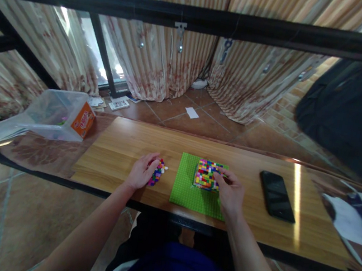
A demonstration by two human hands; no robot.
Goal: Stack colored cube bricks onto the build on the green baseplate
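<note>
A block built of many small coloured bricks (pixel 205 174) stands on a green studded baseplate (pixel 181 188). My right hand (pixel 232 190) is at the right side of this block. Its thumb and forefinger come together over the top bricks, and whatever is between them is too small to make out. To the left of the baseplate, my left hand (pixel 143 170) rests on the table with its fingers extended. Its thumb side lies against a small heap of loose coloured bricks (pixel 157 175), partly covering it. A few white pieces sit at the heap's right edge.
On the wooden tabletop (pixel 125 140), a black phone (pixel 277 195) lies to the right. A clear plastic box (pixel 56 111) with an orange label stands at the far left. Papers (pixel 351 222) lie at the right end. A black metal bar (pixel 199 19) crosses beyond the table.
</note>
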